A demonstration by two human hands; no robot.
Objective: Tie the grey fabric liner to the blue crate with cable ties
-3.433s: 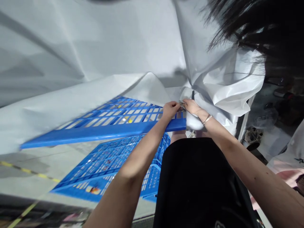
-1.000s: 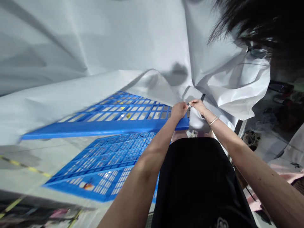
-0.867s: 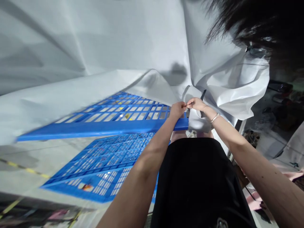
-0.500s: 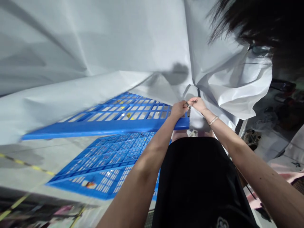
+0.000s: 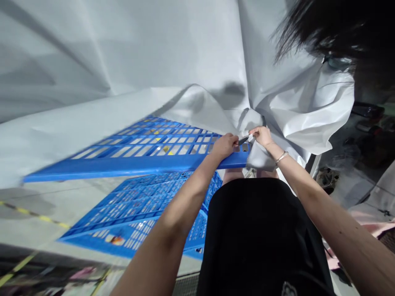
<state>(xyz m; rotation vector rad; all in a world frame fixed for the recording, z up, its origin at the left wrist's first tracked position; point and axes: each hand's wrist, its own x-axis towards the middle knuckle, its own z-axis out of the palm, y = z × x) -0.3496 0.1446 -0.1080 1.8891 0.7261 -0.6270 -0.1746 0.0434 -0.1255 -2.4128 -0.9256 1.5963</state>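
A big white fabric sheet (image 5: 129,57) hangs and drapes over a raised blue plastic grid panel (image 5: 132,162). My left hand (image 5: 226,145) is closed at the panel's right corner, pinching a thin dark strap or tool (image 5: 243,140) that I cannot make out. My right hand (image 5: 262,135), with a bracelet at the wrist, is closed on a bunched fold of the white fabric just right of that strap. The two hands sit a few centimetres apart, above my black skirt (image 5: 262,238).
A second blue grid pallet (image 5: 135,213) lies on the grey floor below, beside a yellow floor line (image 5: 37,218). Crumpled white fabric (image 5: 311,111) bulges at the right. Dark clutter sits on the floor at the far right (image 5: 367,135). My hair hangs in at the top right.
My hands, which were touching at the fabric corner, have drawn slightly apart, and a thin dark strip now shows between them. The fabric fold has shifted a little.
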